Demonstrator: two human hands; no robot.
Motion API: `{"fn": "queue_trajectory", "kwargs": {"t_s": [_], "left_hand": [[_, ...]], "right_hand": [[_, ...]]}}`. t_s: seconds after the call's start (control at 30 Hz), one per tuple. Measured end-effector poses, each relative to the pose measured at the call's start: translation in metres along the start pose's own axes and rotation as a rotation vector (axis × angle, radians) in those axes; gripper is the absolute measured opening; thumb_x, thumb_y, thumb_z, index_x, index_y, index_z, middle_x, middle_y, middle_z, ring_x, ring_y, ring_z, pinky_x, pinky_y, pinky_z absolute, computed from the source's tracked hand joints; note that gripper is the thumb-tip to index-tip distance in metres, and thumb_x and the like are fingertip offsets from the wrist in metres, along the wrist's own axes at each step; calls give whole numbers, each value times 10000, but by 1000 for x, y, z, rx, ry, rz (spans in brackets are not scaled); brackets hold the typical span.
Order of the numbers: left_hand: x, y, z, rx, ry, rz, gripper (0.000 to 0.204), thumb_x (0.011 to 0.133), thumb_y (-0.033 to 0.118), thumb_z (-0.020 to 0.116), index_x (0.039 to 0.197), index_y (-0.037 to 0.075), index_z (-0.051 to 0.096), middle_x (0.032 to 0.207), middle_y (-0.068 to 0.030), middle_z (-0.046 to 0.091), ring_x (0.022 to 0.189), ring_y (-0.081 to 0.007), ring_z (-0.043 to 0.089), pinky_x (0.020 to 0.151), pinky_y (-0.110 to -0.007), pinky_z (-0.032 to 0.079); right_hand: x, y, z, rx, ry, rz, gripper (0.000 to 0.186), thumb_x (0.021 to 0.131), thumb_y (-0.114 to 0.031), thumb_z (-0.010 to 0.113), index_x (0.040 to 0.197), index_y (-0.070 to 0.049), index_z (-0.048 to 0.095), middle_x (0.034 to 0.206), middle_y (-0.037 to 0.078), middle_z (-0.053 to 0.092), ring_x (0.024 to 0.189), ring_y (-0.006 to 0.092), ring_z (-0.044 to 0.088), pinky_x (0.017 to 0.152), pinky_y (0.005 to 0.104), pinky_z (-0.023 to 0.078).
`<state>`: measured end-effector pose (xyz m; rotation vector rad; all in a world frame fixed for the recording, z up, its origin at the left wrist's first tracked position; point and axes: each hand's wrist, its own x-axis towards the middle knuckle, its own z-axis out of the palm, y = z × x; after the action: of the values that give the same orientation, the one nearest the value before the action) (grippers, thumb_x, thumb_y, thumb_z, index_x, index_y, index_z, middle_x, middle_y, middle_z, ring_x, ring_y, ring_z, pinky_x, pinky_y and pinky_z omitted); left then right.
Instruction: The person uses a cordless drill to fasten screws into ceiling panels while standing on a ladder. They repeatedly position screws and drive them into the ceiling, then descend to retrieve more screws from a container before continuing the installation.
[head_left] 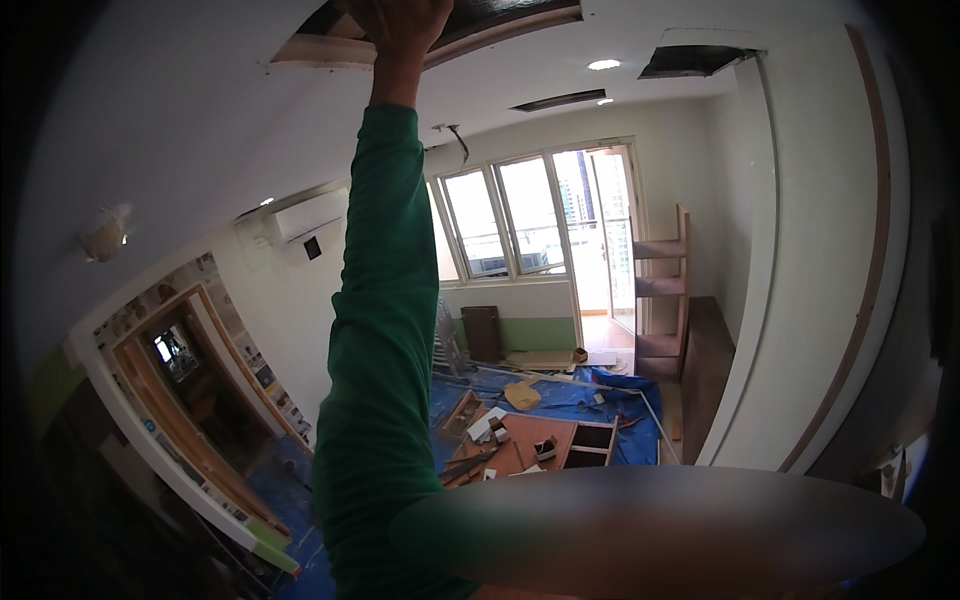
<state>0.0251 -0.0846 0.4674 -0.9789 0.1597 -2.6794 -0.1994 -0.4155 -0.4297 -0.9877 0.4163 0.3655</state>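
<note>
Overhead, the left hand (405, 22) is raised to a wood-edged opening (500, 34) in the white ceiling (250, 130), overlapping its near edge; the fingers run past the upper border, so I cannot tell whether they grip, spread or touch the wood. The right hand is out of sight, its state unknown. Below, a reddish board (535, 432) lies on blue sheeting (640, 442), near a shelf (660, 289).
</note>
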Motion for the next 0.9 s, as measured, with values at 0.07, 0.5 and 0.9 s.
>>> {"fn": "queue_trajectory", "kwargs": {"t_s": [0.07, 0.5, 0.9], "left_hand": [[5, 12, -8, 0, -43, -85, 989, 978, 748, 374, 1523, -77, 354, 1543, -364, 350, 1415, -547, 339, 1143, -725, 206], [27, 40, -46, -217, -163, -322, 942, 935, 769, 456, 1537, 46, 417, 1547, -289, 419, 1401, -533, 378, 1108, -719, 225], [7, 52, -87, -539, 235, -578, 571, 1053, 539, 497, 1315, 33, 526, 928, -73, 553, 845, -225, 570, 842, -331, 480]], "right_hand": [[-1, 0, -2, 2, 4, -5, 270, 884, -66, 692, 1097, -40, 529, 786, 82, 603, 620, 210, 636, 580, 351, 577], [-7, 3, -12, 5, -15, -18, 280, 882, -61, 692, 1106, -43, 526, 788, 80, 603, 620, 211, 637, 579, 353, 578], [-11, 4, -13, -13, -20, -16, 290, 880, -56, 693, 1115, -45, 524, 790, 78, 604, 620, 211, 638, 579, 355, 578]]}}
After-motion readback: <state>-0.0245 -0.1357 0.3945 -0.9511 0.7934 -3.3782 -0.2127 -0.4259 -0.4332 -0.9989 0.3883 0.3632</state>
